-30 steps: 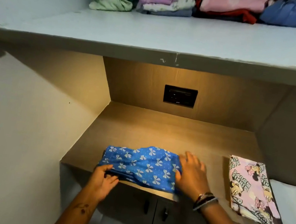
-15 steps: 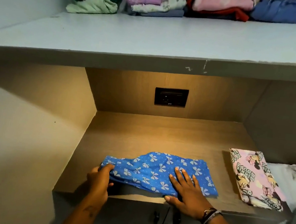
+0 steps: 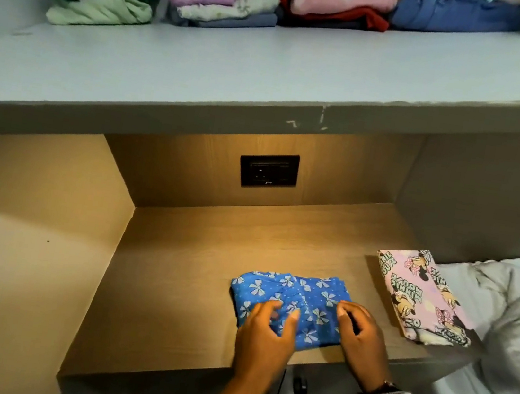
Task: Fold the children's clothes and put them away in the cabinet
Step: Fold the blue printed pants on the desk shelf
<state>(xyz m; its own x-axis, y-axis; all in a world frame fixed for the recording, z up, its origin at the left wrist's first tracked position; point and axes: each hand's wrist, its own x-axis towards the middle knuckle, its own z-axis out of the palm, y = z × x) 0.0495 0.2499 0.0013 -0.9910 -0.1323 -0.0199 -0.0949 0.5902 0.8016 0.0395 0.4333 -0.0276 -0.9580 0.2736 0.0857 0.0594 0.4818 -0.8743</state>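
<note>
The left hand [image 3: 265, 331] and right hand [image 3: 363, 342] pinch the blue garment [image 3: 291, 294] left of the pink cloth [image 3: 422, 297] (likely soft, floppy; support 2 sides).

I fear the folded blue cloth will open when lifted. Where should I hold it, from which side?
Probably its two short ends, from the near side. The blue cloth lies flat as a folded packet, long edge toward you; fingers slid under both ends keep layers together. The left hand and right hand curl there.
</note>
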